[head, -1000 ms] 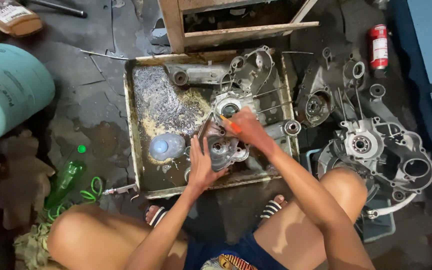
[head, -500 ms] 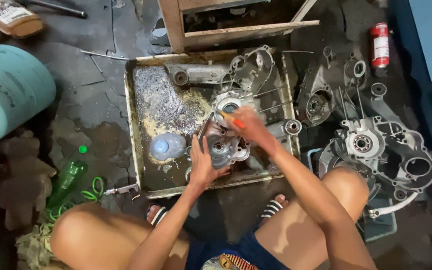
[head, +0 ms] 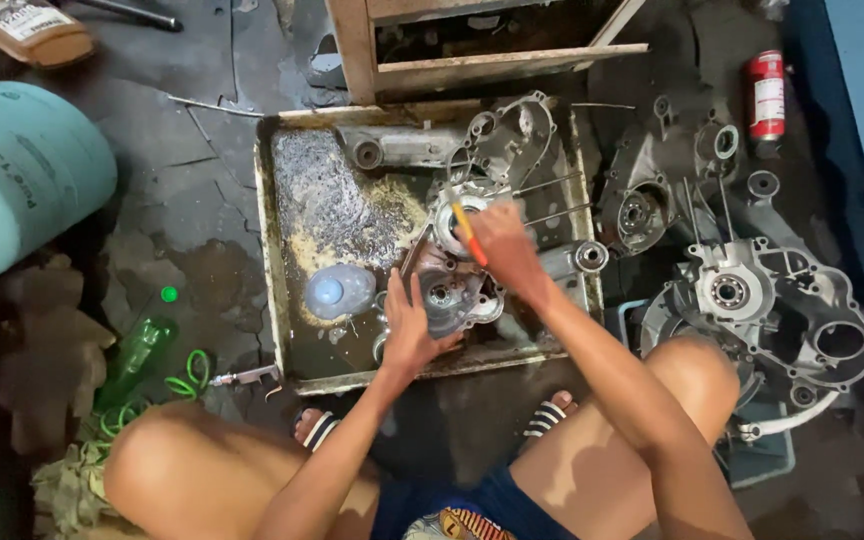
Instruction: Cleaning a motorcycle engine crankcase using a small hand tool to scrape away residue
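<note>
I squat over a dirty metal tray (head: 274,260) on the floor. My left hand (head: 409,325) grips a grey engine part (head: 457,300) lying in the tray's dark liquid. My right hand (head: 501,243) is shut on an orange-handled brush (head: 466,230), its tip against a round metal part (head: 449,215) just above. More engine covers (head: 502,140) lie at the tray's far side. A small clear plastic bottle (head: 337,291) lies in the tray to the left of my left hand.
Grey crankcase halves (head: 772,300) sit on the floor at the right, with a red spray can (head: 766,95) beyond. A teal gas cylinder (head: 22,190) lies at left, a green bottle (head: 137,355) beside it. A wooden frame (head: 472,50) stands behind the tray.
My right hand with the brush has shifted slightly up and back over the round part. My left hand stays on the engine part.
</note>
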